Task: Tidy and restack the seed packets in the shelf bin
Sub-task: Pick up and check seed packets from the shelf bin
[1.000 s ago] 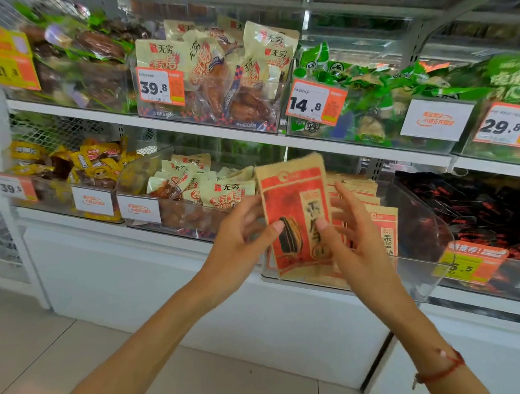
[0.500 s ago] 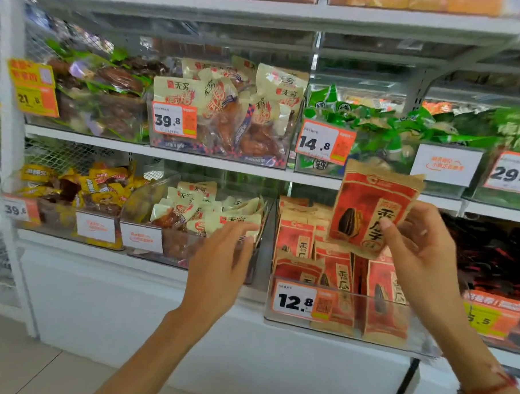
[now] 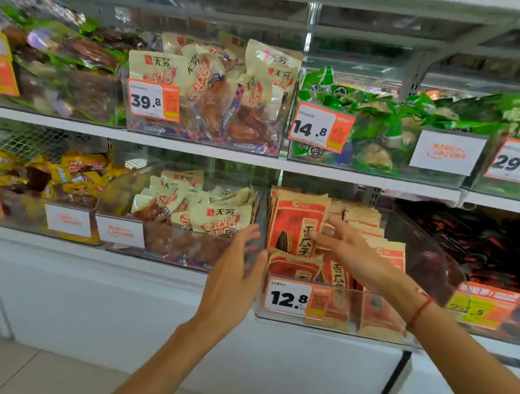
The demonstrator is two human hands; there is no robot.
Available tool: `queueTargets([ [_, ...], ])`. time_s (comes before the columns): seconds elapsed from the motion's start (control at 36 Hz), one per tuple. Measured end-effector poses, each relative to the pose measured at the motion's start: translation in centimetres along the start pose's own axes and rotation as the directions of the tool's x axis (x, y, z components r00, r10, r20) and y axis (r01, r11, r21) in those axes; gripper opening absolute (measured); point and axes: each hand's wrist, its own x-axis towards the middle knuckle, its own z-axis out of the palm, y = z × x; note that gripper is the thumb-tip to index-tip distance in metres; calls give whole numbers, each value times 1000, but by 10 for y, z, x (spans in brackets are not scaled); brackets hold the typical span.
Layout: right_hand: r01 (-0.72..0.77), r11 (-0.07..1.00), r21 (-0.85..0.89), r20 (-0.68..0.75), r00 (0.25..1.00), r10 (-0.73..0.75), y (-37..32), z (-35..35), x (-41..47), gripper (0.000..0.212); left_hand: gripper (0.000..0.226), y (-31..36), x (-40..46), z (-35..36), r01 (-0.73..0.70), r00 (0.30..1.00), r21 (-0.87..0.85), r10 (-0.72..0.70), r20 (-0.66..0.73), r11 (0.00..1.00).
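Observation:
Red and tan seed packets (image 3: 378,252) stand in rows inside a clear shelf bin (image 3: 376,300) on the lower shelf, marked with a 12.8 price tag (image 3: 290,298). One seed packet (image 3: 294,225) with a sunflower-seed picture stands upright at the bin's left rear. My right hand (image 3: 350,250) reaches into the bin, and its straight, spread fingers touch that packet's right edge. My left hand (image 3: 236,270) hovers open just outside the bin's left wall, holding nothing.
A neighbouring bin of cream snack packs (image 3: 210,221) sits directly to the left, and a bin of dark red packs (image 3: 486,245) to the right. The upper shelf (image 3: 195,148) carries more bins with 39.8 and 14.8 tags. A white cabinet front lies below.
My right hand brought the raised seed packet down and set it upright at the left rear of the bin. My left hand moved right toward the bin's left wall.

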Motion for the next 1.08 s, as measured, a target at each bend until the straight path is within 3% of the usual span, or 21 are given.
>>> queueTargets([
  [0.08, -114, 991, -75, 74, 990, 119, 3, -3, -3, 19, 43, 16, 17, 0, -13, 1000, -103, 12, -9, 995],
  [0.17, -111, 972, -209, 134, 981, 140, 2, -4, -4, 27, 39, 26, 33, 3, -74, 996, -37, 76, 40, 997],
  [0.31, 172, 921, -350, -85, 973, -214, -5, -4, -2, 9, 21, 29, 47, -1, -172, 984, 221, 178, -7, 960],
  [0.36, 211, 920, -331, -110, 959, -260, -5, -4, -3, 10, 20, 27, 45, -2, -226, 973, 316, 230, 25, 921],
  [0.44, 157, 931, -329, -84, 977, -194, -4, -2, -5, 6, 21, 25, 40, -1, -229, 973, 410, 218, 74, 883],
  [0.53, 48, 929, -366, 5, 999, -50, -4, -1, -8, 21, 25, 21, 34, -1, -192, 981, 456, 159, 111, 869],
  [0.67, 38, 925, -378, 157, 987, 24, 0, -8, -14, 19, 33, 13, 18, -1, -206, 978, 406, 196, 66, 891],
  [0.72, 62, 906, -419, 116, 993, -14, -1, -13, -9, 17, 48, 10, 10, -3, -181, 983, 349, 181, 33, 920],
  [0.81, 103, 874, -474, -72, 985, -155, -5, -18, 5, 12, 60, 7, 3, -8, -121, 990, 317, 92, 103, 941],
  [0.89, 113, 739, -665, -180, 935, -305, -7, -15, 19, 27, 69, 8, -1, -9, -87, 984, 350, 26, 176, 933],
  [0.94, 111, 723, -682, -123, 957, -263, -8, -10, 26, 37, 71, 7, -3, -7, -94, 979, 377, 16, 204, 921],
  [1.03, 73, 868, -491, 22, 997, -71, -12, -9, 31, 37, 70, 1, -3, -4, -80, 980, 362, 6, 200, 929],
  [1.08, 29, 899, -437, 112, 993, 22, -13, -10, 30, 39, 69, -3, -2, -2, -41, 987, 325, -13, 163, 945],
])
